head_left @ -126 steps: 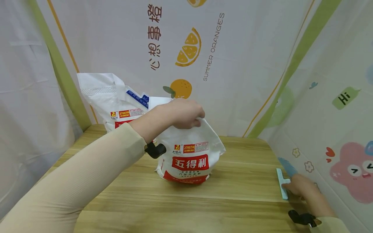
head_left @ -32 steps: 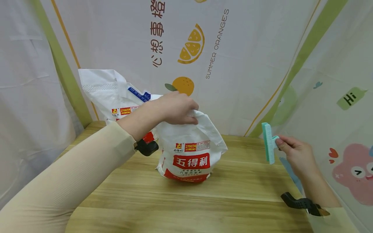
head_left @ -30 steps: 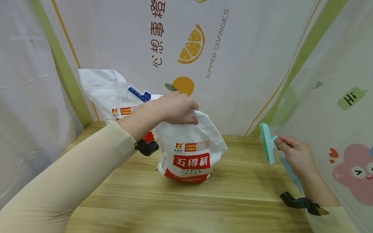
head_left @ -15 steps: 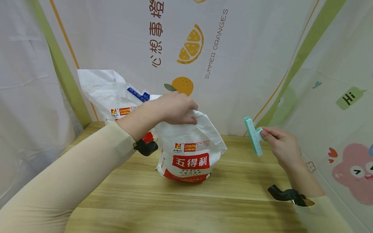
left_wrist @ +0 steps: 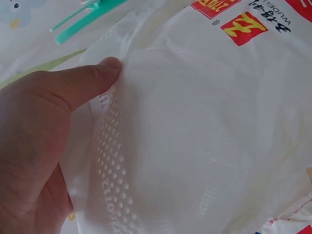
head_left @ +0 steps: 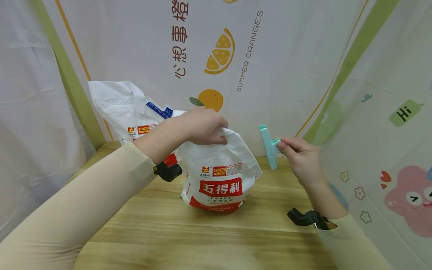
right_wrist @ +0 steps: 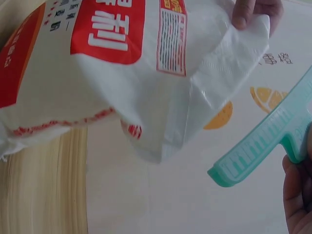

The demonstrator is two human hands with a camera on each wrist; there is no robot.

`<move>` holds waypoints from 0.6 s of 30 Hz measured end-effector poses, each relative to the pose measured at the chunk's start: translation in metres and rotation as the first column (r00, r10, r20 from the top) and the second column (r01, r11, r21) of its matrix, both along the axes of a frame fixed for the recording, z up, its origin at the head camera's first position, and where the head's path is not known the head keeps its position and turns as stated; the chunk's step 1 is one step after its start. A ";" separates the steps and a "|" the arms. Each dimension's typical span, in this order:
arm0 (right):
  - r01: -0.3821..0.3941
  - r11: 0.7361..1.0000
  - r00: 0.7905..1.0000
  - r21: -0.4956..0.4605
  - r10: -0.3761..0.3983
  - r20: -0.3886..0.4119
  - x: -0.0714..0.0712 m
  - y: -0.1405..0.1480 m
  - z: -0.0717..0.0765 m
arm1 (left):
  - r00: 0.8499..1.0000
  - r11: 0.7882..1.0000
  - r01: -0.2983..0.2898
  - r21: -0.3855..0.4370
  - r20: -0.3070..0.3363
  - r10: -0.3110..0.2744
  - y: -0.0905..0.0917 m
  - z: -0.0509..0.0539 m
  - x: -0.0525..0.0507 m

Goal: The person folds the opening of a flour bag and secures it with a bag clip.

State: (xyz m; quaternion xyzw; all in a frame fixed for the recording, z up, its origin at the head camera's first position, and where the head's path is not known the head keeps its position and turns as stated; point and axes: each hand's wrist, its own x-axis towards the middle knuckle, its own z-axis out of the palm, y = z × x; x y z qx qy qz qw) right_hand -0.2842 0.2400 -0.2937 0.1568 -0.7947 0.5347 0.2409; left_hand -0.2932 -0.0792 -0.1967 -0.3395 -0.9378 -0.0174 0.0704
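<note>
A white flour bag (head_left: 221, 187) with red printing stands on the wooden table. My left hand (head_left: 206, 125) grips its folded top edge; in the left wrist view the thumb of the left hand (left_wrist: 44, 122) presses on the white plastic beside a strip of raised dots. To the right of the bag, my right hand (head_left: 302, 161) pinches the handle of a mint-green bag clip (head_left: 269, 147) and holds it in the air, apart from the bag. In the right wrist view the long bar of the clip (right_wrist: 258, 136) points toward the bag's folded top.
Behind and left stands a second white flour bag (head_left: 114, 101), its top folded over with a blue clip (head_left: 158, 110) on it. My left forearm partly covers that bag. A printed curtain (head_left: 270, 75) hangs behind the wooden table (head_left: 189, 240), and a patterned wall lies at right.
My right hand has lifted the mint-green clip off the table at the right and carried it leftward, close to the bag. The left hand keeps its grip on the bag's top, which is now folded lower.
</note>
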 end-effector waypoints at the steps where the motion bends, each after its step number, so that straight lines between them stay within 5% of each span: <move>1: -0.002 1.000 1.000 0.007 0.002 0.005 0.001 -0.003 0.001 | 1.000 1.000 -0.003 0.002 0.003 0.003 0.000 0.000 0.000; 9: -0.046 0.998 0.999 0.040 0.047 -0.013 -0.002 -0.028 -0.002 | 1.000 1.000 -0.014 0.014 0.008 0.014 -0.001 0.001 0.003; 18: -0.004 0.985 0.996 0.172 0.018 -0.082 -0.007 -0.045 -0.011 | 1.000 1.000 -0.012 0.009 0.009 0.012 0.001 0.001 0.004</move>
